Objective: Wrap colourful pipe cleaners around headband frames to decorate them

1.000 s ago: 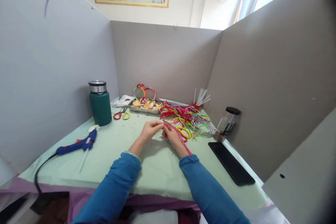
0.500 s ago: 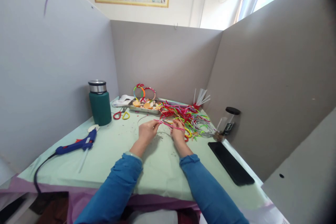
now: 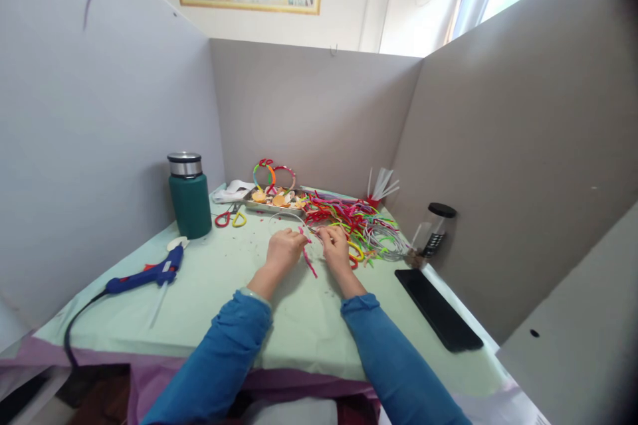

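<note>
Over the middle of the table, my left hand [image 3: 285, 252] pinches a pink pipe cleaner [image 3: 310, 263], whose loose end hangs down between my hands. A thin pale hoop [image 3: 286, 215], like a bare headband, arcs up behind my left hand and runs toward my right. My right hand [image 3: 335, 250] is closed in a pinch at the near side of that hoop; its fingertips partly hide what they grip. Just beyond my right hand lie yellow-and-red-handled scissors [image 3: 357, 252] and a heap of coloured pipe cleaners [image 3: 343, 212].
On the left are a blue glue gun [image 3: 149, 277] with its cord and a green flask [image 3: 190, 202]. Another pair of scissors [image 3: 230, 218] lies near a metal tray [image 3: 272, 210] with decorated hoops. At right are a lidded clear jar [image 3: 432, 232] and a black phone-like slab [image 3: 438, 309].
My hands, together a second ago, moved apart. The pink pipe cleaner went from lying along my right wrist to stretching between both hands, and now dangles from my left. The hoop has come into view.
</note>
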A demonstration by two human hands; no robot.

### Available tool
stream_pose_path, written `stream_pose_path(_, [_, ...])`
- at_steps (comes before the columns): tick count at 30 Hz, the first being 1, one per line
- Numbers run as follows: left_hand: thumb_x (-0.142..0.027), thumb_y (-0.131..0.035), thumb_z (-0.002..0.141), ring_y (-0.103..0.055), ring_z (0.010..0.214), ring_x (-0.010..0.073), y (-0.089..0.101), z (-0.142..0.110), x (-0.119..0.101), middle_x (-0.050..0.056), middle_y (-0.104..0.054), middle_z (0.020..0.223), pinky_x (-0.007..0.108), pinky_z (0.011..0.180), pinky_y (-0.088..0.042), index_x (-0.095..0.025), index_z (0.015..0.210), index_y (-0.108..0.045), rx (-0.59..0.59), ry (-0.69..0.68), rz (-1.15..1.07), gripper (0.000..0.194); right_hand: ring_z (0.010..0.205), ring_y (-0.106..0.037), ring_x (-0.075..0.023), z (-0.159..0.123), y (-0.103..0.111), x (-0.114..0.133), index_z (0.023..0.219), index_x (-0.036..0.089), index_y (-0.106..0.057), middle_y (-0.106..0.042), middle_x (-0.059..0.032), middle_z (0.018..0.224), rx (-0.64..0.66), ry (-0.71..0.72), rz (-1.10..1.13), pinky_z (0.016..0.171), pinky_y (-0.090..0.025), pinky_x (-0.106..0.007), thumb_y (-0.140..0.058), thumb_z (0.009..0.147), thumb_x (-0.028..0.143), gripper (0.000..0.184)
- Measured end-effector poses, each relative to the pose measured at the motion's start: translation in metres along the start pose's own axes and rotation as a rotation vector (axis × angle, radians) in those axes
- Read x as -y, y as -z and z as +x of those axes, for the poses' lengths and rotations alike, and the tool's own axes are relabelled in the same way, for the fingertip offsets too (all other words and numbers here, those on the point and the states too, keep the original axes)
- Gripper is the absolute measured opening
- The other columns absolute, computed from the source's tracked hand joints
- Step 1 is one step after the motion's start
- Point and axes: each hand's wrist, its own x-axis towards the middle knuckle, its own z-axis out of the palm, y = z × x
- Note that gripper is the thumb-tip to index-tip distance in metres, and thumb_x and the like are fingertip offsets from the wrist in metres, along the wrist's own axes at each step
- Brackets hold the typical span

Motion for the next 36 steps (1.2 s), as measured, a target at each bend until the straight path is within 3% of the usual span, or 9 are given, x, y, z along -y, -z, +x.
stream_pose_path(5, [-0.023, -0.048, 0.085, -0.053, 0.073, 0.0188, -0.004, 0.001, -0.009, 0.008, -0.066, 0.072, 0.031, 0.069, -0.033, -0.019, 0.077, -0.069, 0.062, -0.187, -0.023, 0.023, 0.095, -0.049, -0.0213, -0.004, -0.003, -0.002, 0.070, 0.022, -0.071, -0.060, -0.0073, 0.093, 0.075, 0.019, -0.135, 0.090, -0.033, -0.037, -0.048, 0.087, 0.040, 0.034])
stream_pose_path(10, [-0.021, -0.049, 0.084, -0.055, 0.079, 0.0195, -0.010, 0.000, -0.015, 0.008, -0.067, 0.075, 0.033, 0.075, -0.034, -0.018, 0.074, -0.068, 0.071, -0.227, -0.108, 0.021, 0.098, -0.050, -0.0226, -0.003, -0.005, -0.008, 0.066, 0.023, -0.070, -0.061, -0.0067, 0.096, 0.135, 0.002, -0.081, 0.090, -0.035, -0.038, -0.060, 0.078, 0.036, 0.020])
stream_pose_path(18, [-0.021, -0.054, 0.080, -0.059, 0.076, 0.0189, -0.015, -0.002, -0.015, 0.007, -0.067, 0.082, 0.030, 0.073, -0.038, -0.016, 0.092, -0.063, 0.047, -0.022, -0.279, 0.015, 0.099, -0.052, -0.0213, 0.000, -0.002, -0.007, 0.067, 0.021, -0.069, -0.060, -0.0070, 0.098, 0.146, -0.058, 0.130, 0.092, -0.038, -0.037, -0.060, 0.077, 0.036, 0.019])
stream_pose_path(21, [-0.024, -0.053, 0.081, -0.060, 0.072, 0.0181, -0.012, -0.002, -0.016, 0.007, -0.068, 0.080, 0.027, 0.066, -0.038, -0.017, 0.090, -0.063, 0.079, 0.050, -0.328, 0.015, 0.097, -0.053, -0.0207, 0.000, -0.001, -0.006, 0.070, 0.021, -0.069, -0.060, -0.0072, 0.097, 0.136, -0.050, 0.163, 0.091, -0.039, -0.036, -0.060, 0.078, 0.037, 0.020])
stream_pose_path(27, [-0.031, -0.050, 0.082, -0.060, 0.065, 0.0181, -0.009, -0.003, -0.015, 0.007, -0.068, 0.072, 0.026, 0.059, -0.036, -0.021, 0.086, -0.069, 0.101, 0.178, -0.293, 0.022, 0.094, -0.054, -0.0198, -0.001, 0.000, 0.003, 0.072, 0.021, -0.069, -0.059, -0.0067, 0.094, 0.155, -0.042, 0.229, 0.088, -0.041, -0.034, -0.061, 0.077, 0.039, 0.020])
stream_pose_path(36, [-0.035, -0.047, 0.084, -0.058, 0.060, 0.0181, -0.010, -0.002, -0.010, 0.008, -0.068, 0.068, 0.027, 0.058, -0.035, -0.022, 0.089, -0.072, 0.099, 0.244, -0.234, 0.029, 0.097, -0.053, -0.0202, -0.004, 0.000, 0.008, 0.067, 0.021, -0.064, -0.058, -0.0058, 0.096, 0.192, 0.058, 0.199, 0.091, -0.038, -0.035, -0.065, 0.074, 0.036, 0.016])
